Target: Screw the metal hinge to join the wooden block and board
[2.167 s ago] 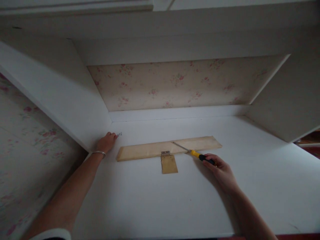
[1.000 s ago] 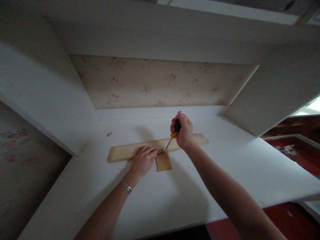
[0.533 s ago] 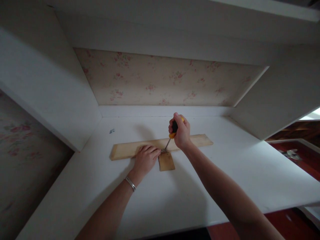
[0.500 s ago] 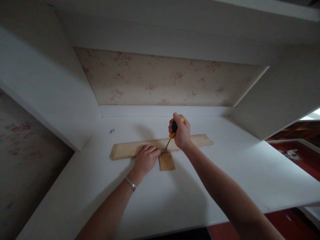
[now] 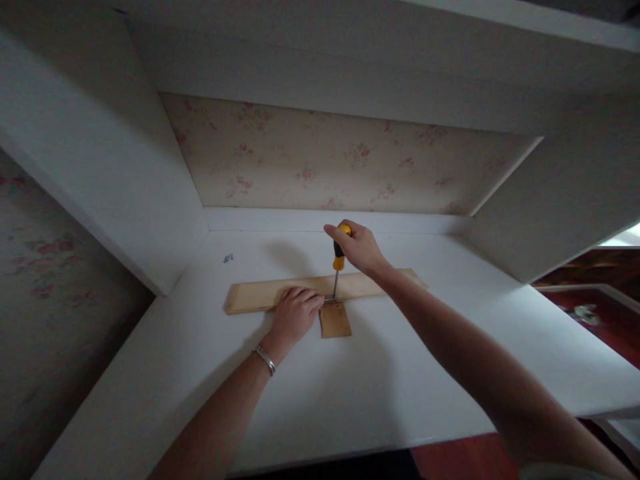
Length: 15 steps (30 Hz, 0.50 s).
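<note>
While two hands (image 5: 295, 315) work, one screwdriver (image 5: 339, 257) meets one board (image 5: 255, 295).

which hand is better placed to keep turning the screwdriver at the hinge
Right. The right hand already grips the top of the yellow-and-black screwdriver, upright with its tip at the small metal hinge. The left hand lies flat on the long pale wooden strip.

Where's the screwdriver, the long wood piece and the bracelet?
screwdriver (image 5: 339, 253), head view, on its black and yellow handle.
long wooden strip (image 5: 255, 294), head view, on its bare left part.
bracelet (image 5: 265, 359), head view, on the band at the left wrist.
</note>
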Each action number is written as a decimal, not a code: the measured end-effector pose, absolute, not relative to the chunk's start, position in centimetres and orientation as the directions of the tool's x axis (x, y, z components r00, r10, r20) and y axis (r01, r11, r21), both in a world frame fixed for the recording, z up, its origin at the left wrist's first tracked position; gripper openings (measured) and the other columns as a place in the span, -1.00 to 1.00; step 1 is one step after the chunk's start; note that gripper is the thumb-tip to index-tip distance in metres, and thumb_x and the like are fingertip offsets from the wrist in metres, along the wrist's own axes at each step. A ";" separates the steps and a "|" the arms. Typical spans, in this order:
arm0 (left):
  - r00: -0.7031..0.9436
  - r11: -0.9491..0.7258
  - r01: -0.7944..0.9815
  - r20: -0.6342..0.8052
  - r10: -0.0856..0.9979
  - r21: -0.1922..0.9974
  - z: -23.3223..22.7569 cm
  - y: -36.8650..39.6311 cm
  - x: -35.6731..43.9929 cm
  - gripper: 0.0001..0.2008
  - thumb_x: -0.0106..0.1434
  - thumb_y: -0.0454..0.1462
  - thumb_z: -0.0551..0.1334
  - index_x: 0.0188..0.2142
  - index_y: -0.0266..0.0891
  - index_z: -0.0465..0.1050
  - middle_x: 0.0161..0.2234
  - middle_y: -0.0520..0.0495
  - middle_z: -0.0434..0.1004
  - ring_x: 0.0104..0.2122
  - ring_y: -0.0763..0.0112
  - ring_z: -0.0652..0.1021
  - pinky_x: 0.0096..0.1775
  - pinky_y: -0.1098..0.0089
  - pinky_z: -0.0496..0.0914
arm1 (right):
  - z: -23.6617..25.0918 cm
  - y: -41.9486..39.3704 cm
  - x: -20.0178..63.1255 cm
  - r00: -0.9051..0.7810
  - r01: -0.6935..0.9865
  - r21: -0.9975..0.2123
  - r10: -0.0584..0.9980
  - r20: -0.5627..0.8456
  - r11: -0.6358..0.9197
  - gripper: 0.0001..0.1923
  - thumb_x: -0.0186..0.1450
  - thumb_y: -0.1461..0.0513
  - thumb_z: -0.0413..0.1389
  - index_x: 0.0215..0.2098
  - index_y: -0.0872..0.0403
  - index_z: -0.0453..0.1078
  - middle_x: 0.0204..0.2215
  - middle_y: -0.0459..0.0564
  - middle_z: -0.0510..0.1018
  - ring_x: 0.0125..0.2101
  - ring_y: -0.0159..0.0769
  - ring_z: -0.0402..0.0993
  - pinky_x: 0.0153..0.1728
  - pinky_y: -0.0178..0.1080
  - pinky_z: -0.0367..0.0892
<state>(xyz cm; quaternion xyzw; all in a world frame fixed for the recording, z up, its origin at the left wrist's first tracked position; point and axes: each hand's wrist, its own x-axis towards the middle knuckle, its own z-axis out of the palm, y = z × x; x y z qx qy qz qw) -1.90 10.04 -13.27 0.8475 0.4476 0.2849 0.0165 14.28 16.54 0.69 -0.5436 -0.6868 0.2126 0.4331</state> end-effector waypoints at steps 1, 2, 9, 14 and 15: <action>0.436 -0.598 0.750 0.469 0.768 0.283 -13.3 10.1 -1.9 -0.81 0.33 -0.25 0.12 -0.19 -0.05 0.52 -0.19 0.00 0.56 -0.14 0.33 0.45 -0.06 0.22 0.25 | 1.5 16.9 14.5 -0.094 0.715 -0.627 0.931 0.351 0.309 -0.55 0.18 -0.13 0.04 -0.58 0.05 0.27 -0.66 -0.10 0.35 -0.58 -0.36 0.30 -0.51 -0.28 0.18; 0.435 -0.599 0.749 0.472 0.767 0.283 -13.3 10.1 -1.9 -0.81 0.33 -0.25 0.12 -0.19 -0.06 0.52 -0.19 0.00 0.56 -0.14 0.33 0.45 -0.06 0.22 0.25 | 2.4 17.3 14.7 -0.140 0.826 -0.487 0.940 0.312 0.284 -0.55 0.17 -0.13 0.05 -0.59 0.05 0.31 -0.65 -0.07 0.36 -0.54 -0.31 0.34 -0.46 -0.25 0.19; 0.441 -0.600 0.758 0.477 0.760 0.256 -13.6 10.1 -2.0 -0.81 0.32 -0.25 0.12 -0.20 -0.07 0.52 -0.21 -0.03 0.57 -0.17 0.30 0.45 -0.10 0.21 0.26 | 6.7 19.3 14.9 -0.461 0.873 -0.169 0.887 0.021 0.458 -0.69 0.00 0.07 0.26 -0.68 0.08 0.33 -0.73 -0.09 0.31 -0.55 -0.31 0.35 -0.45 -0.25 0.17; 0.446 -0.606 0.753 0.477 0.757 0.258 -13.5 10.0 -2.0 -0.80 0.33 -0.24 0.11 -0.19 -0.08 0.52 -0.18 -0.02 0.57 -0.15 0.30 0.44 -0.10 0.21 0.26 | 5.9 21.3 15.9 -0.471 0.759 -0.514 0.882 -0.011 0.399 -0.73 -0.21 0.25 0.39 -0.68 0.08 0.36 -0.80 -0.23 0.23 -0.67 -0.47 0.25 -0.55 -0.32 0.15; 0.444 -0.604 0.753 0.477 0.758 0.260 -13.5 10.0 -2.0 -0.80 0.34 -0.24 0.10 -0.20 -0.08 0.52 -0.18 -0.02 0.57 -0.15 0.30 0.44 -0.10 0.21 0.25 | 5.5 21.8 16.2 -0.482 0.744 -0.523 0.876 0.012 0.416 -0.72 -0.20 0.24 0.39 -0.69 0.08 0.35 -0.79 -0.24 0.24 -0.66 -0.48 0.26 -0.55 -0.33 0.16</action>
